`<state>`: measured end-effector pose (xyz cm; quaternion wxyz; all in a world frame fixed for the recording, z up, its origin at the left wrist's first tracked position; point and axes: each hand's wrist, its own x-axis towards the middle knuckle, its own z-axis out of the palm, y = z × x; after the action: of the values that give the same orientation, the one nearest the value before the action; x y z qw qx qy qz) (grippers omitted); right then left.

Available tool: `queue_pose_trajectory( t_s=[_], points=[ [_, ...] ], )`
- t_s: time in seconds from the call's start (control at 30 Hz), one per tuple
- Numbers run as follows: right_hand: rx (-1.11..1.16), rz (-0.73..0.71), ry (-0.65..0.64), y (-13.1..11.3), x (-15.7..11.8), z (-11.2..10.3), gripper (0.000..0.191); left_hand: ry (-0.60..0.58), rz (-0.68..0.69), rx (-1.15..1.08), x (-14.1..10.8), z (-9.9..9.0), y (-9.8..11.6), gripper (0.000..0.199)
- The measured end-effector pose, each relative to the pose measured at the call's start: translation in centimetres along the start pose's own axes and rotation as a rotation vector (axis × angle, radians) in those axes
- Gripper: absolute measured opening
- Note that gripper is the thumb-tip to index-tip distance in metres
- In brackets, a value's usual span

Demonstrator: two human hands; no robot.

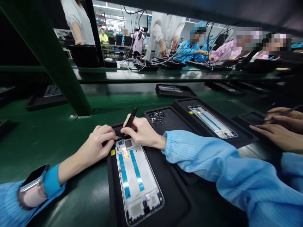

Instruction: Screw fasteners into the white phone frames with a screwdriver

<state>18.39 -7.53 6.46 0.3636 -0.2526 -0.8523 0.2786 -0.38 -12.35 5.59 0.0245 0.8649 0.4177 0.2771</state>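
Note:
A silver phone frame (133,176) with two blue adhesive strips lies in a black foam tray (170,189) in front of me. My right hand (142,130) grips a black pen-like tool (132,117), its lower end pointing down at the frame's top edge. At the frame's top left corner is my left hand (100,140), thumb and forefinger pinched together; whatever is between the fingertips is hidden or too small to make out. A yellow tag (113,152) sits on the tray's left rim. Small black parts (156,117) are heaped in the neighbouring black tray (168,124).
To the right, another phone frame (213,122) rests in its own tray. A co-worker's hands (281,126) are at the far right. A green post (63,72) rises at the left. Behind, a tray (175,91) holds a frame, and cables (142,63) hang over the back shelf.

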Motion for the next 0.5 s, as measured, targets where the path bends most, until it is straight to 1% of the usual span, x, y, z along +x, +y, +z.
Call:
queue_pose_trajectory(
  t_s=[0.1, 0.23, 0.3, 0.43, 0.5],
  points=[
    [0.012, 0.054, 0.025, 0.21, -0.01, -0.03, 0.01, 0.0, 0.012, 0.011, -0.03, 0.07, -0.04, 0.026],
    [0.005, 0.06, 0.026, 0.33, -0.05, 0.01, 0.01, 0.011, 0.023, 0.006, -0.07, 0.19, 0.15, 0.025],
    [-0.014, 0.032, 0.014, 0.22, -0.03, 0.04, 0.009, 0.014, 0.022, 0.004, -0.04, 0.24, 0.08, 0.025],
    [-0.074, -0.082, -0.037, -0.05, -0.01, 0.04, 0.011, -0.018, -0.001, 0.025, -0.02, -0.02, -0.75, 0.025],
    [-0.062, -0.086, -0.024, 0.08, -0.02, 0.03, 0.013, 0.035, -0.007, 0.043, -0.26, -0.35, -0.68, 0.022]
  ],
)
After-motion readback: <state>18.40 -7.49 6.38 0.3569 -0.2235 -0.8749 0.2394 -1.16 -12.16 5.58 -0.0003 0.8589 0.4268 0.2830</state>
